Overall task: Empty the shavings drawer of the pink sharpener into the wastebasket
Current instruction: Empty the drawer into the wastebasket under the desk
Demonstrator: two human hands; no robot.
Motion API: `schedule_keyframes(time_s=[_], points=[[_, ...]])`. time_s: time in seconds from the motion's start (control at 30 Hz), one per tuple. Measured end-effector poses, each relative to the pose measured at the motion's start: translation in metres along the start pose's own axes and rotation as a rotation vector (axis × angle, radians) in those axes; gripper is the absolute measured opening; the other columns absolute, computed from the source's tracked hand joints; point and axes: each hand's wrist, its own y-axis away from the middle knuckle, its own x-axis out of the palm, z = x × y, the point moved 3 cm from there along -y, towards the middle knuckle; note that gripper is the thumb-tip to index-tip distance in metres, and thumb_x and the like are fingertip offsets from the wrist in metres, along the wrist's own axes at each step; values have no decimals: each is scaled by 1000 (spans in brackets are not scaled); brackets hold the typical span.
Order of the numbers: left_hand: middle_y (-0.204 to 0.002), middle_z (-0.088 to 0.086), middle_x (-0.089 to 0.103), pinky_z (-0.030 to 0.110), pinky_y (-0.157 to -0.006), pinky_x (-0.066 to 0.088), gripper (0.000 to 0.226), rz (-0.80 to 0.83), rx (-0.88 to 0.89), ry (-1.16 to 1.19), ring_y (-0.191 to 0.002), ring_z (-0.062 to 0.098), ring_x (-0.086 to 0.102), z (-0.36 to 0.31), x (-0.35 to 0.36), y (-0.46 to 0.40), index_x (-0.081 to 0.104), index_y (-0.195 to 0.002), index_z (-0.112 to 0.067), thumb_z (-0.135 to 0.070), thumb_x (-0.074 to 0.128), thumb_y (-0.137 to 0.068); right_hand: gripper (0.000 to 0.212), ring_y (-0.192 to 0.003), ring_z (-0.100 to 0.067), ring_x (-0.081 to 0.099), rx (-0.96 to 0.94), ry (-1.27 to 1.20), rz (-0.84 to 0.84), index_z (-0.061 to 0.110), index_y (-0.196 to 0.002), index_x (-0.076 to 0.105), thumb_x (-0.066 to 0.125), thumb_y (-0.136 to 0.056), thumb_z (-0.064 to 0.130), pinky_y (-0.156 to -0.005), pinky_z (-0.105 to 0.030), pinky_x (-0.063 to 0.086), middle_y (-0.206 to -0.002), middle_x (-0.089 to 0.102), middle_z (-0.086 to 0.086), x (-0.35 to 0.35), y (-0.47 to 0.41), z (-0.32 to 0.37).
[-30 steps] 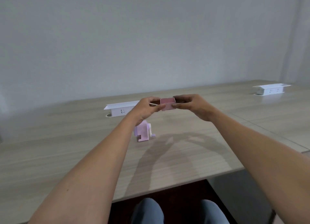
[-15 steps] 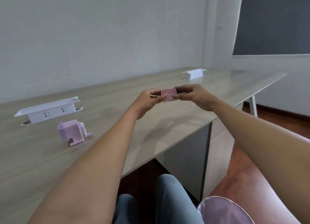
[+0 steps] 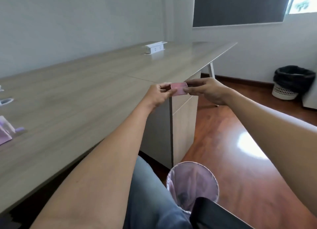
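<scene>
A small pink shavings drawer [image 3: 179,89] is held level in the air between my left hand [image 3: 158,93] and my right hand [image 3: 205,89], each pinching one end. It hangs just past the desk's front edge, well above the floor. The pink sharpener [image 3: 6,131] stands on the wooden desk [image 3: 85,91] at the far left, cut off by the frame. A wastebasket with a pale pink liner [image 3: 193,184] stands on the floor beside my knee, below and nearer to me than the drawer.
A white socket box [image 3: 155,47] sits far back on the desk. A desk cabinet [image 3: 181,122] stands under the desk edge. A second bin with a black liner [image 3: 289,82] stands by the far wall. A dark chair arm [image 3: 216,213] lies beside the wastebasket.
My view has swung right and down. Both hands have carried the drawer from above the desk to past its front edge, and the pink-lined wastebasket has come fully into sight.
</scene>
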Motion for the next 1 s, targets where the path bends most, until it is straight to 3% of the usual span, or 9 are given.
schedule_keyframes(time_s=[0.1,0.23,0.4,0.63,0.7,0.83,0.9,1.0], points=[[-126,13,70,12,-93,49,51,33,-30,37,-106,13,65,19,32,2,63,-135,0,-17,77,-88,36,-104,-7,73,79,-52,-21,15,-120,69,78,-86,6,-90,-16,56,-118,75,-3,-18,17,-28],[-124,13,71,20,-97,48,48,62,-97,57,-105,14,65,59,64,12,66,-131,-1,-18,78,-88,51,-118,-17,70,180,-72,-19,6,-130,67,83,-82,11,-106,-31,52,-125,74,-7,-29,29,-81],[-134,14,67,23,-101,47,57,58,-249,83,-120,20,64,123,92,32,60,-138,0,-19,77,-88,52,-120,-20,69,286,-102,5,4,-132,65,82,-82,8,-110,-36,49,-126,73,-9,-17,37,-152],[-132,14,65,7,-80,49,55,57,-484,155,-112,13,61,211,126,53,59,-138,3,-13,76,-89,56,-123,-21,66,480,-199,53,-4,-135,62,80,-83,6,-107,-32,51,-130,71,-13,-1,51,-250],[-125,17,67,12,-80,52,51,88,-584,187,-102,15,64,234,134,58,60,-136,5,-11,75,-89,55,-123,-20,66,545,-213,75,-4,-134,63,81,-83,8,-105,-30,52,-131,70,-14,4,55,-272],[-118,28,69,39,-105,53,40,107,-782,300,-100,27,67,268,147,67,64,-125,13,-8,71,-92,51,-121,-23,68,654,-215,112,-4,-127,68,82,-83,18,-105,-30,53,-127,72,-16,13,66,-303],[-110,25,69,36,-97,57,37,109,-850,306,-92,25,70,277,150,71,65,-119,15,-11,71,-93,50,-115,-24,72,712,-239,118,-6,-124,69,81,-84,22,-99,-29,56,-121,75,-18,19,72,-311],[-106,24,68,30,-70,65,44,59,-931,301,-82,26,71,286,153,76,64,-118,18,-17,72,-92,56,-110,-26,75,833,-317,121,-7,-126,65,82,-84,26,-97,-31,58,-116,76,-21,30,79,-323]])
